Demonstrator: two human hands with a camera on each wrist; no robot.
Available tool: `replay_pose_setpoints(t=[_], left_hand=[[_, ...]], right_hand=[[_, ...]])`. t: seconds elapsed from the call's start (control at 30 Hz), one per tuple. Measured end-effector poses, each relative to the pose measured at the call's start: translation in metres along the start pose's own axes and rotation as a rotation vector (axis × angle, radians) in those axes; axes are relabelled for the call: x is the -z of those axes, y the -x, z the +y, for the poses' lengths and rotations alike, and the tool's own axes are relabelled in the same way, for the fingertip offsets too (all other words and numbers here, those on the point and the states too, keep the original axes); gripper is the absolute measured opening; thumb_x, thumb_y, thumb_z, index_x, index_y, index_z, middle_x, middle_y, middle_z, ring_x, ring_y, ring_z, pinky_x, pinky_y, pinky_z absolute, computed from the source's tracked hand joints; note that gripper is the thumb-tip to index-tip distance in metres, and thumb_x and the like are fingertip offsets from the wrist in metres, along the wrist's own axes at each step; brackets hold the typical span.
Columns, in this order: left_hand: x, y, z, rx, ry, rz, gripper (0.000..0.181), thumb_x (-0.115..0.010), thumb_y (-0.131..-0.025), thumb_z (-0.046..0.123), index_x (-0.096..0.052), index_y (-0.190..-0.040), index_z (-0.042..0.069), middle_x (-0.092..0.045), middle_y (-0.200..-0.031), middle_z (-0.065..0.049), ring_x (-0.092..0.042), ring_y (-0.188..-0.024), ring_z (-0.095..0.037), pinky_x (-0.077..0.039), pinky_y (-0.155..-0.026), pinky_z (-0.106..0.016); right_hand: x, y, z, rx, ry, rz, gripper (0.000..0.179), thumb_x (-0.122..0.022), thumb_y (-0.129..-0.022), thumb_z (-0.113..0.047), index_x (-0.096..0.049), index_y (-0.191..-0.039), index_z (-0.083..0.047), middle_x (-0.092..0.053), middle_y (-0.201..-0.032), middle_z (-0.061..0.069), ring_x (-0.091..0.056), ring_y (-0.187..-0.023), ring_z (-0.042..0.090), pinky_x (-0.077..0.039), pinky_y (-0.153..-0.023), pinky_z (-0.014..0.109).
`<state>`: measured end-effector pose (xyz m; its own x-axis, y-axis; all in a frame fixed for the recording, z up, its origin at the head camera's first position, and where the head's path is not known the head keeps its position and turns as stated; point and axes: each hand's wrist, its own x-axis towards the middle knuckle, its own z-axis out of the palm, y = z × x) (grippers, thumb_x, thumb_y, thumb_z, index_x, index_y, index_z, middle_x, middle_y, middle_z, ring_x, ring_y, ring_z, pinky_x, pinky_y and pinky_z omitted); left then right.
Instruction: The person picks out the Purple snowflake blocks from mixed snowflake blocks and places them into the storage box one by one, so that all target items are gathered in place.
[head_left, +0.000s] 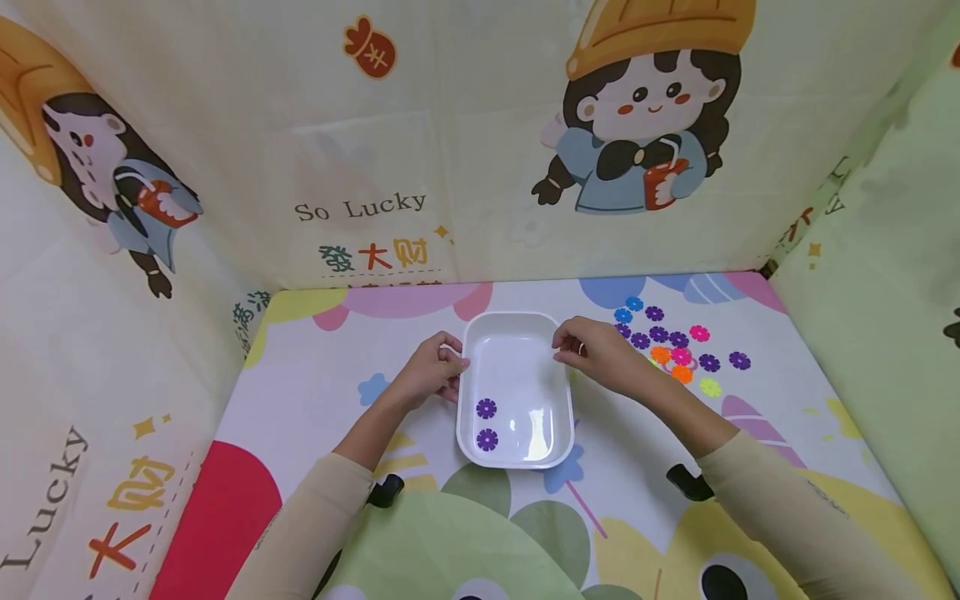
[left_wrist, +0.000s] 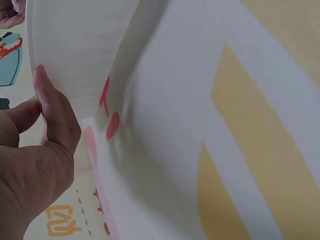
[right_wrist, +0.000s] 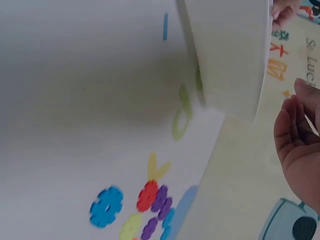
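Note:
A white rectangular tray [head_left: 525, 387] holds two purple flower-shaped discs [head_left: 487, 423] at its lower left inside. My left hand [head_left: 431, 367] pinches the tray's left rim between thumb and fingers; the left wrist view shows this hand [left_wrist: 47, 135] against the rim. Over by the tray's upper right rim is my right hand [head_left: 592, 350], its fingers loosely bent. In the right wrist view this hand [right_wrist: 302, 135] stands apart from the tray wall [right_wrist: 232, 55], thumb near the fingertips, with nothing visible between them.
Several flower-shaped discs [head_left: 658, 334], in purple, blue, pink, orange and yellow, lie loose right of the tray. A patterned cloth [head_left: 315, 367] covers the table, and printed curtains [head_left: 480, 150] close off the back and sides. Two black objects [head_left: 386, 491] show beside the forearms.

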<state>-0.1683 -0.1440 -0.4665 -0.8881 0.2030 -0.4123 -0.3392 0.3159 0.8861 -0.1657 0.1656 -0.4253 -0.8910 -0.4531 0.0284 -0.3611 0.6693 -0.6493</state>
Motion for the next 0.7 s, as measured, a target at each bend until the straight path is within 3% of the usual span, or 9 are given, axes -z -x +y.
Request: replay_pose_setpoints(t=[0.27,0.5,0.7], left_hand=[[0.001,0.0,0.001,0.004,-0.008,0.005,0.028,-0.067,-0.101,0.01,-0.051,-0.123,0.007,-0.058,-0.084,-0.008,-0.06,-0.06,-0.018,-0.064,-0.051,-0.036],[0.0,0.001,0.001,0.003,-0.008,0.005,0.029,-0.068,-0.1,0.01,-0.051,-0.123,0.006,-0.057,-0.084,-0.008,-0.059,-0.06,-0.018,-0.064,-0.052,-0.037],[-0.001,0.002,0.001,0.001,-0.007,0.007,0.029,-0.068,-0.1,0.01,-0.051,-0.123,0.006,-0.057,-0.083,-0.008,-0.059,-0.06,-0.018,-0.064,-0.052,-0.037]], right_hand=[[0.016,0.007,0.034,-0.022,0.055,0.076,0.018,-0.075,-0.096,-0.012,-0.069,-0.11,-0.003,-0.07,-0.098,0.007,-0.065,-0.089,0.022,-0.064,-0.076,0.034],[0.032,0.014,0.066,-0.126,0.091,0.046,0.025,-0.073,-0.096,-0.008,-0.069,-0.12,-0.003,-0.072,-0.109,0.011,-0.066,-0.098,0.027,-0.066,-0.083,0.042],[0.037,0.018,0.086,-0.158,0.117,0.02,0.029,-0.073,-0.096,-0.007,-0.07,-0.124,-0.003,-0.071,-0.112,0.015,-0.065,-0.101,0.03,-0.065,-0.088,0.048]])
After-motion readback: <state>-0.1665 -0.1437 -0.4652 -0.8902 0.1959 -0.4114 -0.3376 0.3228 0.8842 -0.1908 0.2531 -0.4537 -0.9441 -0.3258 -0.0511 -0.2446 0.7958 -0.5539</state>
